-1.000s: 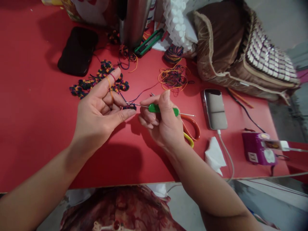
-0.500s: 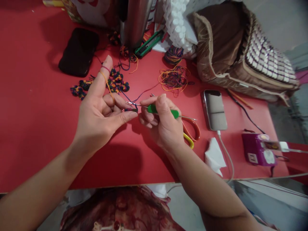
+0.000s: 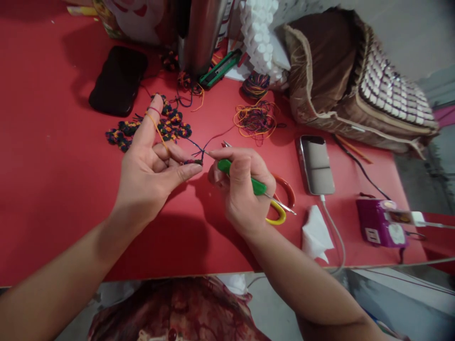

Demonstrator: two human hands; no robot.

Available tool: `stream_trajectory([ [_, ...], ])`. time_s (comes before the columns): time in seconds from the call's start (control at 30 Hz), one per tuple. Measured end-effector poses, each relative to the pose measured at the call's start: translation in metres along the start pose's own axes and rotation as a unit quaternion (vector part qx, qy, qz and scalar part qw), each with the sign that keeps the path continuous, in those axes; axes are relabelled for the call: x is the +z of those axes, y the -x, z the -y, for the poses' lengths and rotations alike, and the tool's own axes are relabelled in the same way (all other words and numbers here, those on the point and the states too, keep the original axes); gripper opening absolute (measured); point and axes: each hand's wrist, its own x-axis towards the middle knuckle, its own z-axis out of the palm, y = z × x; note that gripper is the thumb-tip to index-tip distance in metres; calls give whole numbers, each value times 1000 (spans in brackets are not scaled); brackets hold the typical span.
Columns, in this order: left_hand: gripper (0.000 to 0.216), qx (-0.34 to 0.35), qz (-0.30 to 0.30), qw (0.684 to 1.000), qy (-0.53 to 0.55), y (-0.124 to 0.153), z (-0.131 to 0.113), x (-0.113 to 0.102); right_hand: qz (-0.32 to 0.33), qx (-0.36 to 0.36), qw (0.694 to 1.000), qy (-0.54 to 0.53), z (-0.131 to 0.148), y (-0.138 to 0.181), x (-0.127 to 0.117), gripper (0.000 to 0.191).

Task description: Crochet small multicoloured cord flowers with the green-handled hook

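Note:
My left hand (image 3: pixel 151 163) pinches a small multicoloured crochet piece (image 3: pixel 194 162) between thumb and middle finger. Its index finger points up with orange and pink yarn looped round it. My right hand (image 3: pixel 241 187) grips a green-handled crochet hook (image 3: pixel 249 181), whose metal tip is at the crochet piece. The yarn strand (image 3: pixel 216 136) runs from there toward a loose tangle of yarn (image 3: pixel 256 118). Finished crochet pieces (image 3: pixel 156 128) lie on the red table (image 3: pixel 53 189) behind my left hand.
Scissors with orange and yellow handles (image 3: pixel 280 206) lie under my right hand. A phone (image 3: pixel 315 163) on a cable, a tissue (image 3: pixel 316 234) and a purple power adapter (image 3: pixel 378 222) lie to the right. A black case (image 3: pixel 119 80), a steel flask (image 3: pixel 199 33) and a brown bag (image 3: pixel 341 76) stand at the back.
My right hand has tilted the hook, its rear end swinging down toward the scissors. My left index finger rose from bent to pointing up, then lowered slightly.

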Motion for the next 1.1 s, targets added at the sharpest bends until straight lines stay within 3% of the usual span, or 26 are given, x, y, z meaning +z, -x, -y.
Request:
stream_trajectory([
  [0.13,114,-6,11,1000,-1,2,0,1,-7,-19,1000,3,-3,3,1,32],
  [0.43,111,-100,65,990,81,-7,9,-11,16,-7,999,-28,-8,3,-1,36],
  [0.53,106,-121,76,984,102,-7,9,-12,29,-30,999,-35,-11,2,-3,29],
  [0.83,113,-23,30,998,49,-7,7,-8,24,-43,998,31,-6,0,-7,32],
  [0.97,114,-12,45,998,38,-8,5,-5,30,-50,998,-1,-3,0,-6,28],
  [1.1,127,-22,29,998,46,-7,3,-2,33,-45,998,20,1,0,-7,31],
])
